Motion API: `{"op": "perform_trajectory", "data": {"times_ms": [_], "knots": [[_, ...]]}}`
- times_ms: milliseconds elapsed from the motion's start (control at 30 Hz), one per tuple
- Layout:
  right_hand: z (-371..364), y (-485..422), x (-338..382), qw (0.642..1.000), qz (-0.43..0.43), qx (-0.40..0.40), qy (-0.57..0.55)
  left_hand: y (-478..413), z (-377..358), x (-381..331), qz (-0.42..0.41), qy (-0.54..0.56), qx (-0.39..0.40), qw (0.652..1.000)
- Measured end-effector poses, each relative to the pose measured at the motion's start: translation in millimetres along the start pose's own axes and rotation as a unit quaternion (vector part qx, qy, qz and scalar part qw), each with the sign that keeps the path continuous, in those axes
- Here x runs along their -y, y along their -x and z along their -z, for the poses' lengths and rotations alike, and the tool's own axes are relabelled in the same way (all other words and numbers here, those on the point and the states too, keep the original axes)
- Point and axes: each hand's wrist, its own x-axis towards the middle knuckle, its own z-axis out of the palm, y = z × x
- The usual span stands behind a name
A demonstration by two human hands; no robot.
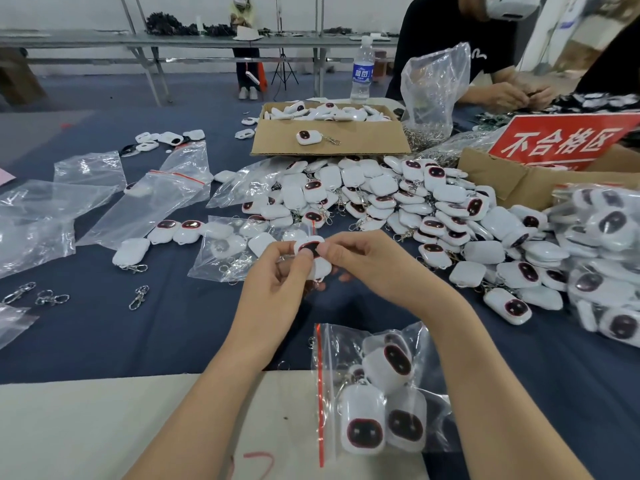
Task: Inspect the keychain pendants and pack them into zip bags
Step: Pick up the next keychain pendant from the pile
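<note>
Just in front of the heap of pendants (398, 202), on its near side, 2 bare hands hold 1 pendant (309, 244) above the dark blue surface (138, 341). The left hand (277, 268) curls its fingers (284, 250) round the pendant's white body from the left, while the right hand (367, 261) pinches its upper edge with the fingers (332, 249) bent in from the right. The pendant's dark, red-rimmed face is turned up. Nearer still than the heap, between the 2 forearms, lies a zip bag (381, 393) holding several pendants, its red seal strip on its left side. Left of the heap lies a partly filled bag (228, 247), and farther left lie flat empty bags (156, 202) and a few loose metal clasps (138, 297). Behind the heap stands an open cardboard box (363, 143) with more pendants inside and 1 lying on its front flap. Behind the box stands a water bottle (362, 74). Right of the heap are a red sign (561, 140) propped in a second carton and a stack of packed bags (602, 254). Beyond the heap, at the far right, another person (450, 36) works with both hands.
</note>
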Motion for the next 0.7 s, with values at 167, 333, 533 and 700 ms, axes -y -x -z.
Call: {"op": "perform_trajectory", "data": {"times_ms": [167,333,533,700], "knots": [[2.3,2.6,0.0,1.0,0.0,0.002,-0.007,-0.6,-0.6,1.4,-0.011,-0.019,0.008,1.0],[1.2,2.0,-1.5,1.0,-0.01,0.001,-0.008,0.9,-1.2,0.0,-0.012,-0.03,0.008,0.999],[1.6,1.5,-2.6,1.0,-0.014,0.0,-0.005,1.8,-1.8,-1.9,-0.018,-0.04,0.003,0.999],[1.6,0.6,-4.4,1.0,-0.015,0.0,-0.008,1.7,-2.2,-1.8,-0.015,-0.032,0.0,0.999]]}}
